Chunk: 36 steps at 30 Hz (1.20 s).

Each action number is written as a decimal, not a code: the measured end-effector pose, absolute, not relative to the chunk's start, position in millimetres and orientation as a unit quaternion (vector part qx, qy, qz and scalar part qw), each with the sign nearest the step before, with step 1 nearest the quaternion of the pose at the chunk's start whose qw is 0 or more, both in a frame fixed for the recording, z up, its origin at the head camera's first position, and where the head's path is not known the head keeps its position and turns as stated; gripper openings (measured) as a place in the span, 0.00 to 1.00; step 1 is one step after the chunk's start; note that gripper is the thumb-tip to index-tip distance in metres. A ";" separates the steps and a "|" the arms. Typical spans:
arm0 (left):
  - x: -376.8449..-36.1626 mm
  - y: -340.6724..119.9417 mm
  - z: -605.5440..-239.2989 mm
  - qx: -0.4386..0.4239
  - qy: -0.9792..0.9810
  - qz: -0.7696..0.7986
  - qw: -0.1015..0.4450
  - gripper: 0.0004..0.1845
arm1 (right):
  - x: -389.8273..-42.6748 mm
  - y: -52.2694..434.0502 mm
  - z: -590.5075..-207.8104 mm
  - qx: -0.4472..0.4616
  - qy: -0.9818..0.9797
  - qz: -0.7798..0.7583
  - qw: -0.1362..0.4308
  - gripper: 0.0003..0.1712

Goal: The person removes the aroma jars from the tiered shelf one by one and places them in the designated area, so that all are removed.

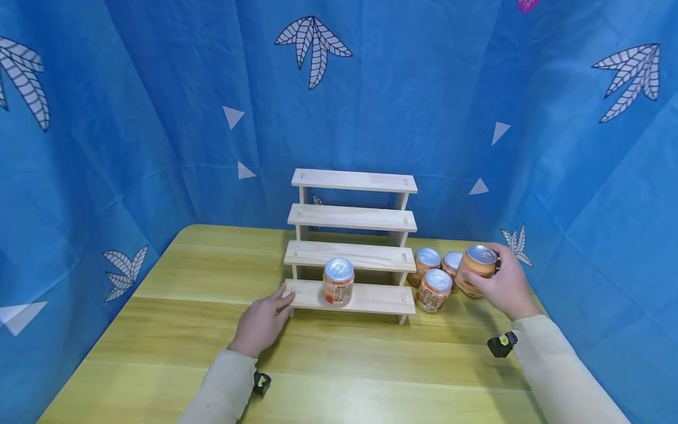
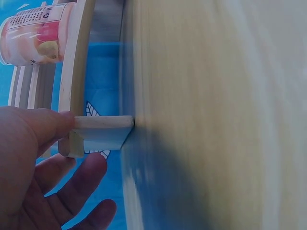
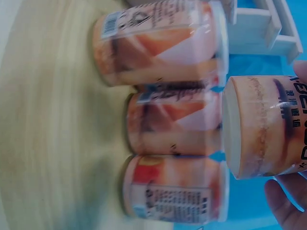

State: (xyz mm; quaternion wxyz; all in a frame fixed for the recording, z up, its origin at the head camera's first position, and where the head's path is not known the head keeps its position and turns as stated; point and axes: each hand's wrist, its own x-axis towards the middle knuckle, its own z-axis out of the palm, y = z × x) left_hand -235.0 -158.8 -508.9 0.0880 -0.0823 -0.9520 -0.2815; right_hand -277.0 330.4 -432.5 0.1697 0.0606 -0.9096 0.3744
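Right hand grips an orange silver-topped can at 3 o'clock of the stepped wooden rack, apparently mid-pickup; left hand, fingers relaxed, steadies the bottom step.

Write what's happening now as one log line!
left hand: touches rack bottom step | right hand: holds can | one can on step

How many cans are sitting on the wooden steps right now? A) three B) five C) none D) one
D, because only one can stands on the wooden steps, on the lowest step; three other cans stand on the table beside it, and the right hand grips another can.
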 end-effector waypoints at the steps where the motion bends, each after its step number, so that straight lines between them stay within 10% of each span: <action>1: -235.2 -159.0 -509.1 -0.082 -0.952 -0.281 0.089 0.20 | -277.4 331.8 -434.8 0.062 -0.908 0.377 0.170 0.50; 36: -234.9 -158.2 -511.0 -0.084 -0.951 -0.282 0.096 0.20 | -288.3 340.7 -507.4 0.074 -0.928 0.343 0.124 0.51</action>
